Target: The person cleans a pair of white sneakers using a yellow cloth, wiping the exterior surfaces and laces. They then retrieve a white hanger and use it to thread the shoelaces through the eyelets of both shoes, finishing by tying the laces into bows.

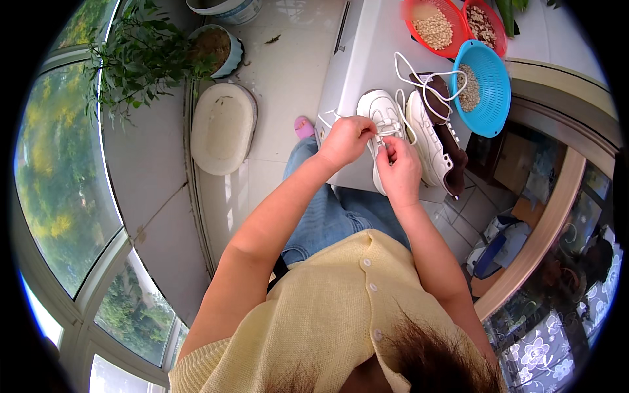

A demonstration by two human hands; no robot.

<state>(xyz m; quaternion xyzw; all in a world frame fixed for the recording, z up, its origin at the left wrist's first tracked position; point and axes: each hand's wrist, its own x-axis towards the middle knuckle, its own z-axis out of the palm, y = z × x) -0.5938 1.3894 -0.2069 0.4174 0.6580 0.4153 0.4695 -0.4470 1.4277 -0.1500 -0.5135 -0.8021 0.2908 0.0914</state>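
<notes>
Both hands, left hand [344, 139] and right hand [397, 167], pinch the white shoelace [391, 133] over the near white sneaker [383, 121], beside the blue colander [488, 88].

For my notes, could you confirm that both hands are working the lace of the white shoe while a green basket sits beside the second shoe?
Not quite: the head view shows the basket is blue, not green. The rest holds: the left hand and right hand work the lace of the white shoe, the basket beside the second shoe.

Both forearms reach forward, left hand [345, 139] and right hand [398, 169] close together, fingers pinched.
</notes>
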